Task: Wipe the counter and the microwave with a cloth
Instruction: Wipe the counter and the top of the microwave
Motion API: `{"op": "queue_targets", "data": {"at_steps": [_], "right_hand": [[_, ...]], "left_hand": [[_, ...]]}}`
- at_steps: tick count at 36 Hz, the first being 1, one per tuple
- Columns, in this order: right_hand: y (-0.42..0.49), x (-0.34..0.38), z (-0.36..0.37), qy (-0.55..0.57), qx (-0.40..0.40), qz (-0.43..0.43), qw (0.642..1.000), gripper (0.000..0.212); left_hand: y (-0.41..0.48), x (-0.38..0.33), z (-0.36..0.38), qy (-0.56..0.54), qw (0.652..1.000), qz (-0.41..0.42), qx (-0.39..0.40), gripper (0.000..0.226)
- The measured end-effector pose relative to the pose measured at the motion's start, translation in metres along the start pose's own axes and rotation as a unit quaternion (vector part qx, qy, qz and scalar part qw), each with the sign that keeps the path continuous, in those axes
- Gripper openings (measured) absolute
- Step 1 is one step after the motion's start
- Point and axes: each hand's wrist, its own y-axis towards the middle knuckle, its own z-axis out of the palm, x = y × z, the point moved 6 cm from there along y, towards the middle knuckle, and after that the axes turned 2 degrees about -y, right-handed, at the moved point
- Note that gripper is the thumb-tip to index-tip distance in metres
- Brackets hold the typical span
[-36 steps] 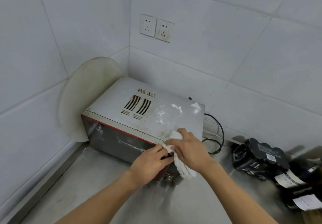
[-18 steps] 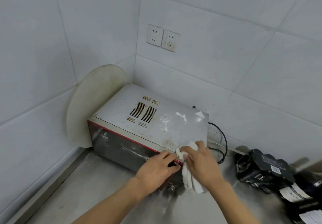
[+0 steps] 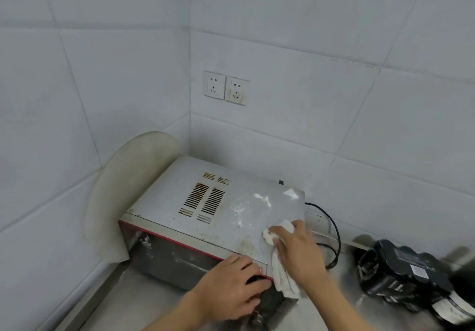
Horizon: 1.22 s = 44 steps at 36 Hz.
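Cloth (image 3: 284, 278) gripped in R hand (image 3: 298, 251), pressed on microwave (image 3: 177, 199) top, L hand (image 3: 226, 289) apart, fingers curled over front edge

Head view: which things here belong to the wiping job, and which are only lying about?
Belong to the job:
- cloth, gripped by the right hand
- microwave, its front corner held by the left hand
- counter

Just lying about:
- round board, leaning on the wall
- wall sockets
- black cable
- dark bottles
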Motion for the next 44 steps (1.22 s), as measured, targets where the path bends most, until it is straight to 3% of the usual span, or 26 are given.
{"op": "queue_targets", "data": {"at_steps": [12,16,21,29,44], "right_hand": [[0.037,-0.010,0.001,-0.003,-0.029,0.019,0.999,0.032],[0.036,-0.009,0.001,-0.005,-0.035,0.022,0.999,0.030],[0.026,-0.012,0.002,0.005,-0.044,-0.040,0.998,0.026],[0.086,-0.021,0.000,-0.035,-0.032,0.044,0.998,0.033],[0.060,-0.017,0.000,0.007,-0.048,0.002,0.999,0.027]], "left_hand": [[0.021,0.023,0.018,0.012,0.992,0.123,-0.018,0.046],[0.018,0.023,0.018,0.018,0.991,0.131,-0.028,0.044],[0.018,0.025,0.019,0.016,0.991,0.127,-0.034,0.043],[0.020,0.026,0.020,-0.012,0.993,0.113,-0.038,0.041],[0.021,0.026,0.020,-0.026,0.994,0.098,-0.036,0.039]]}}
